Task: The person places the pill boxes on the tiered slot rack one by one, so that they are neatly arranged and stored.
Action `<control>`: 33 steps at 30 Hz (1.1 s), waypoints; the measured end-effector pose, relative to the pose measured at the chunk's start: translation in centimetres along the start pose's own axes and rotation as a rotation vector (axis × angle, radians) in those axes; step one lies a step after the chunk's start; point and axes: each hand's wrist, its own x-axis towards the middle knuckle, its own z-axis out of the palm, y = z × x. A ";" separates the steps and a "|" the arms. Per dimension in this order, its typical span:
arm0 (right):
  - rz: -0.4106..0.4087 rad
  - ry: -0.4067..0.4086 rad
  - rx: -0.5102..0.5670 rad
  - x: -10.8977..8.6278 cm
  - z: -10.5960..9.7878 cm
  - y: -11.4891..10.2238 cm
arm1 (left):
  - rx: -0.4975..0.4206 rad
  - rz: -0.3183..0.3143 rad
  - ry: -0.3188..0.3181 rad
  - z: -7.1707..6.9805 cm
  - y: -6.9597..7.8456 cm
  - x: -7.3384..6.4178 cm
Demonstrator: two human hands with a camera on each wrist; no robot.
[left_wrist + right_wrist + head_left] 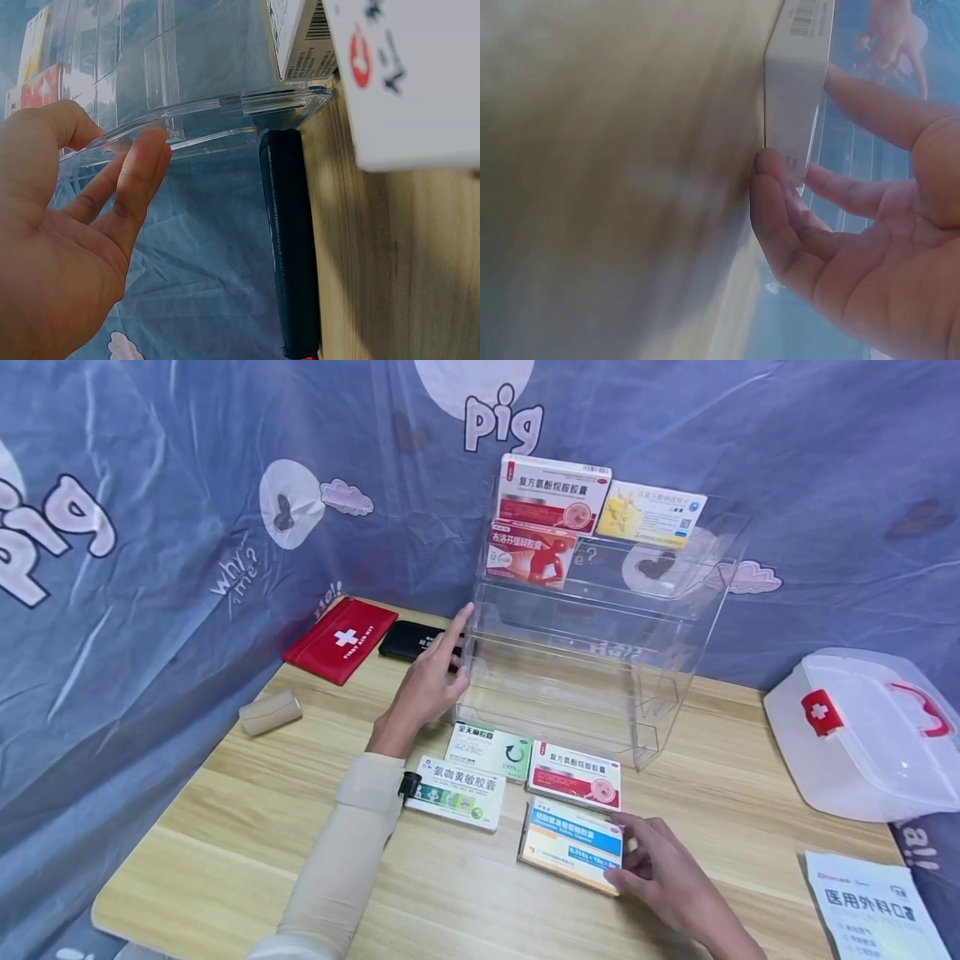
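Observation:
My left hand (429,681) holds the left side edge of a clear acrylic display rack (585,610); in the left wrist view its thumb and fingers lie on either side of the panel (210,109). My right hand (663,868) grips the right end of a blue, white and orange medicine box (573,847) near the table's front. From the right wrist, thumb and fingertips pinch the white end of that box (799,97). Behind it lie a red-and-white medicine box (576,777), a green-and-white one (489,752) and a white one with green pictures (457,795).
On the rack's upper tiers stand two red-and-white boxes (553,497) (528,556) and a yellow-and-white box (651,514). Left are a red first aid pouch (341,639), a black case (408,641) and a tan roll (270,713). A white first aid case (847,760) and mask packet (870,902) lie right.

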 end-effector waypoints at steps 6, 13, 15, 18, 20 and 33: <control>-0.015 -0.010 0.041 -0.7 0.0 0.6 | 0.003 -0.010 0.002 0.0 0.0 0.0; -0.044 -0.044 0.091 -0.9 -0.2 0.8 | -0.001 -0.007 -0.004 0.1 0.1 -0.1; -0.049 -0.044 0.104 -0.9 -0.2 0.7 | -0.006 -0.005 -0.002 0.1 0.2 -0.1; -0.029 -0.030 0.126 -0.8 -0.4 0.4 | -0.012 -0.007 -0.001 0.1 0.3 -0.1; -0.039 -0.011 0.136 -0.7 -0.6 0.1 | -0.009 -0.011 -0.004 0.1 0.3 0.0; -0.310 0.246 0.137 2.3 -7.6 -2.6 | 0.003 -0.010 -0.004 0.0 0.3 0.0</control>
